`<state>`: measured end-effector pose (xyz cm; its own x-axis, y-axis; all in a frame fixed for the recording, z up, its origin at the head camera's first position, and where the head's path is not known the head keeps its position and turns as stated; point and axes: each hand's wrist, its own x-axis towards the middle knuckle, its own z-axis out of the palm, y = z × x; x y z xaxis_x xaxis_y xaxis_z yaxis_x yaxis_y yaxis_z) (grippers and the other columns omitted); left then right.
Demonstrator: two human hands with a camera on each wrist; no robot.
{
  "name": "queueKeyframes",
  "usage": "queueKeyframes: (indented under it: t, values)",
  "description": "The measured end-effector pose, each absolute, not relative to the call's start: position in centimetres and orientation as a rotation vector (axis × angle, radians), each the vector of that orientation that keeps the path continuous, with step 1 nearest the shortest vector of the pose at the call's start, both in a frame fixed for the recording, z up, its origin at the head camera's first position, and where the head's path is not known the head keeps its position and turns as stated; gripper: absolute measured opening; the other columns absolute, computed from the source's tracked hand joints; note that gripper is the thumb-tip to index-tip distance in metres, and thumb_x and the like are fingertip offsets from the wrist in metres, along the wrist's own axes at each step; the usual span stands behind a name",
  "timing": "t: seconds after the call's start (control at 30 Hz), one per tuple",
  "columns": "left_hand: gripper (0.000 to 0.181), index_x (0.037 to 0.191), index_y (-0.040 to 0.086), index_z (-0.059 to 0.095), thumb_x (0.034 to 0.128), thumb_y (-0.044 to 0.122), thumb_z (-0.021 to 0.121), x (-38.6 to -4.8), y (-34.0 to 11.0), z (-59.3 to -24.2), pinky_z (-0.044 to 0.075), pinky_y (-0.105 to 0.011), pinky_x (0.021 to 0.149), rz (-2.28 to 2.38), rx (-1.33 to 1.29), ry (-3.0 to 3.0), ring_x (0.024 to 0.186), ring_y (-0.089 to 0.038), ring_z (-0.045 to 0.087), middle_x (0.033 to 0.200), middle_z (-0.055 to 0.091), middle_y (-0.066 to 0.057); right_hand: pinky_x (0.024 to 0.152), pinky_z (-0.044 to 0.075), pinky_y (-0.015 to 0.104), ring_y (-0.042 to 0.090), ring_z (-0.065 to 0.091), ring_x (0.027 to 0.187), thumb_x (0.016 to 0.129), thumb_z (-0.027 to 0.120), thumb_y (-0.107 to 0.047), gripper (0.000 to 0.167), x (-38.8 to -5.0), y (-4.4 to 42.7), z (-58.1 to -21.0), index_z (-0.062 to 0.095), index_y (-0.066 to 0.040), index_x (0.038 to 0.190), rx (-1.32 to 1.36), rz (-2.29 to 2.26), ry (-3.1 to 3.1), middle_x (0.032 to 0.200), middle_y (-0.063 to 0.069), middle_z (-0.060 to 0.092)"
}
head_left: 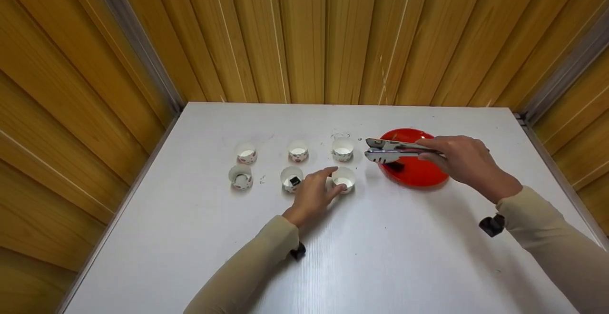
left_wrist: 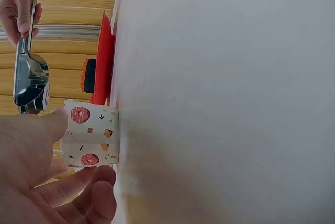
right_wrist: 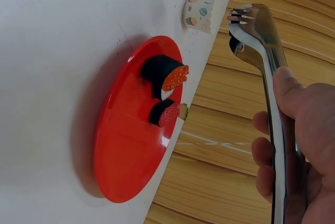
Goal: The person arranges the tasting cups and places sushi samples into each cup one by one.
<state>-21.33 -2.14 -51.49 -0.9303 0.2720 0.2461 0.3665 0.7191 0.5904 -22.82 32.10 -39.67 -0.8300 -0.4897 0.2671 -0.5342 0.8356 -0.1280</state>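
In the head view my left hand [head_left: 314, 192] holds the near right paper baking cup [head_left: 344, 181] between thumb and fingers. The left wrist view shows that patterned cup [left_wrist: 90, 136] upright on the table. My right hand [head_left: 466, 159] grips metal tongs [head_left: 397, 151] above the left side of a red plate [head_left: 423, 178]. Something dark shows between the tong tips, mostly hidden by the metal. On the plate, the right wrist view shows a sushi roll topped with orange roe [right_wrist: 176, 77] and a smaller roll with a pink face [right_wrist: 168, 114].
Several other paper cups stand in two rows to the left. The near middle cup [head_left: 291, 179] contains a dark piece, and the near left cup [head_left: 241, 179] something whitish. A white table [head_left: 190, 238] lies beneath, with wood-patterned walls [head_left: 304, 38] behind.
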Motion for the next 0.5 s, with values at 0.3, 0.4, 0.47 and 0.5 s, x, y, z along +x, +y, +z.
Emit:
queueKeyframes:
  t: [0.3,0.4,0.47,0.5]
  values:
    - [0.054,0.136,0.006,0.065,0.0935,0.038,0.077,-21.4,-2.1,-51.4,0.055,-0.04,0.09,-0.987,-0.515,-2.758,0.107,-0.021,0.07,0.119,0.074,-0.012,0.053,0.039,0.03,0.015,0.054,0.066,0.088,0.083,-0.02,0.043,-23.0,30.5,-40.0,0.073,-0.024,0.13,0.838,0.333,-2.791,0.092,-0.004,0.075]
    - [0.054,0.136,0.006,0.064,0.0937,0.037,0.077,-21.3,-2.1,-51.4,0.055,-0.04,0.092,-0.997,-0.516,-2.761,0.106,-0.021,0.07,0.12,0.073,-0.012,0.054,0.041,0.03,0.015,0.056,0.068,0.088,0.083,-0.021,0.042,-23.0,30.0,-40.2,0.073,-0.024,0.129,0.851,0.343,-2.805,0.093,-0.005,0.075]
    - [0.054,0.137,0.006,0.064,0.094,0.037,0.076,-21.3,-2.1,-51.4,0.054,-0.04,0.093,-0.993,-0.518,-2.763,0.107,-0.022,0.069,0.121,0.073,-0.012,0.054,0.042,0.029,0.014,0.058,0.07,0.088,0.084,-0.021,0.042,-23.0,29.6,-40.4,0.074,-0.023,0.128,0.861,0.344,-2.805,0.092,-0.006,0.075]
    - [0.054,0.137,0.006,0.064,0.0942,0.037,0.076,-21.3,-2.1,-51.4,0.054,-0.04,0.094,-0.995,-0.518,-2.763,0.108,-0.022,0.069,0.121,0.073,-0.012,0.055,0.043,0.029,0.014,0.058,0.07,0.087,0.084,-0.02,0.042,-23.1,29.5,-40.4,0.074,-0.023,0.128,0.866,0.339,-2.802,0.092,-0.006,0.075]
